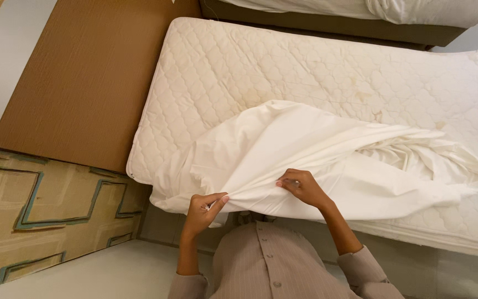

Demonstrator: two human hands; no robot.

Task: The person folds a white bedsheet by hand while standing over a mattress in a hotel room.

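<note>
Gripping one white sheet (pixel 305 155) with two hands (pixel 203 210) (pixel 301 187) over one mattress (pixel 250 72).

Plain white bed sheet (pixel 305 160), crumpled and half unfolded, lying loose across the near side of a bare quilted mattress (pixel 283 66), bunched into deep wrinkles off to the right with its near edge lifted and pinched up.

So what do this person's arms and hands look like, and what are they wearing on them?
Both hands are bare: the left hand and the right hand show no gloves, and no rings or watch can be made out. The forearms are uncovered, with the sleeves pushed back toward the elbows. The sleeves belong to a beige, finely striped shirt with a row of small round buttons down its front.
</note>
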